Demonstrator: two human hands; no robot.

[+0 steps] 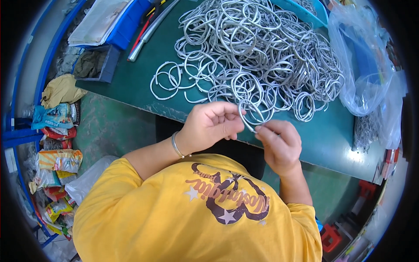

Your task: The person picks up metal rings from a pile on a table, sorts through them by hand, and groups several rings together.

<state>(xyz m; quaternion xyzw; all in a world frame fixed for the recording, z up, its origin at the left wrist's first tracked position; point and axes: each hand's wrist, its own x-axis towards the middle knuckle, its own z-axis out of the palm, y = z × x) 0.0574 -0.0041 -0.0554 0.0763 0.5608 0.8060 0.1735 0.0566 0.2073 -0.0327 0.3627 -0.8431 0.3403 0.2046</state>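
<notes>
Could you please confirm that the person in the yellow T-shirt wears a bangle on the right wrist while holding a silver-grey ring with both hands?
Not quite: the head view shows the bangle on the left wrist, not the right. The left hand and right hand do hold the silver-grey ring.

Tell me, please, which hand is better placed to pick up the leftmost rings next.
Probably the left hand: it is nearer the leftmost rings, while the right hand is farther off, pinching the end of another ring.
</notes>
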